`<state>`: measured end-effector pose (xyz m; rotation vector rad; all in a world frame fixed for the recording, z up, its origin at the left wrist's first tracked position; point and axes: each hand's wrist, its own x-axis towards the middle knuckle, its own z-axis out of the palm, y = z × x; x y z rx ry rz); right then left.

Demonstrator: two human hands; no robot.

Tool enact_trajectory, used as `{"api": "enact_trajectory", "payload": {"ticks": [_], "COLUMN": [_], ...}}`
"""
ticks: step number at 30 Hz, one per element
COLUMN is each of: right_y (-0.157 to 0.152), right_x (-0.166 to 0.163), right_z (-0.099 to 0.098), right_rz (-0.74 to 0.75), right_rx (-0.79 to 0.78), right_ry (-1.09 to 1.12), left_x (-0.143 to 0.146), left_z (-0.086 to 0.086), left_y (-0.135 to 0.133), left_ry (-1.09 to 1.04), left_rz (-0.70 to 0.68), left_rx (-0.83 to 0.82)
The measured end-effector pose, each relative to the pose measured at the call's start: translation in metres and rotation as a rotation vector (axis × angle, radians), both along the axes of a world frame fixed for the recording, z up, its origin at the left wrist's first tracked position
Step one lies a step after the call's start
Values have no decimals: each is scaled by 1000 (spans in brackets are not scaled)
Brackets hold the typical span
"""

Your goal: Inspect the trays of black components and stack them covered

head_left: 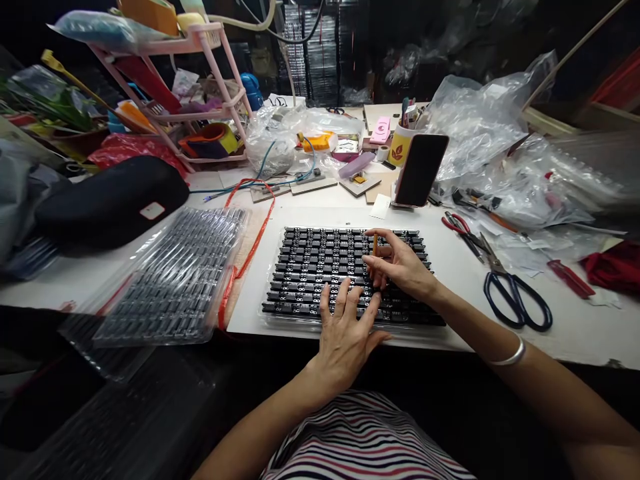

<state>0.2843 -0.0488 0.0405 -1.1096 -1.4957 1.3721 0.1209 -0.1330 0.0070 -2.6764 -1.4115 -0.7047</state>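
A clear plastic tray (pixel 267 319) lies flat on the white table, filled with rows of small black electronic parts (pixel 313 267). Over its front middle, my left hand (pixel 345 330) rests with fingers spread, the tips touching the parts. My right hand (pixel 400 267) is above the tray's right half, thumb and fingers pinched round a thin orange-brown stick (pixel 375 244). The stick's lower end is hidden behind my fingers, so I cannot tell whether it touches a part.
Stacked filled trays (pixel 175 280) overhang the table's front edge at left, beside a red ribbon (pixel 255 250). Behind the tray a phone (pixel 421 170) leans upright. Scissors (pixel 515 293) and red-handled pliers (pixel 456 223) lie at right. Plastic bags (pixel 480 120) and a pink rack (pixel 210 63) stand further back.
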Motion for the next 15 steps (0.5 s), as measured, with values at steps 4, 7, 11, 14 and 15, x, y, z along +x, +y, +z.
{"api": "enact_trajectory", "payload": {"ticks": [4,7,11,14,15], "right_y": [1,1,-6,-22,-30], "right_x": [-4,-8,-3,16,24], "right_z": [-4,-4,10,26,29], "right_rz": [-24,-39,-83,-266,-366], "right_rx": [7,20,86,191,228], "right_ry": [-20,-27,42,131,173], "left_x": [0,1,0,-12,-21], "left_z": [1,1,3,8,9], "left_y": [1,1,1,0,0], "left_ry": [16,17,0,-41,-48], "left_rz": [13,17,-20,-35,-17], "left_rx": [-6,-8,-11,4,13]}}
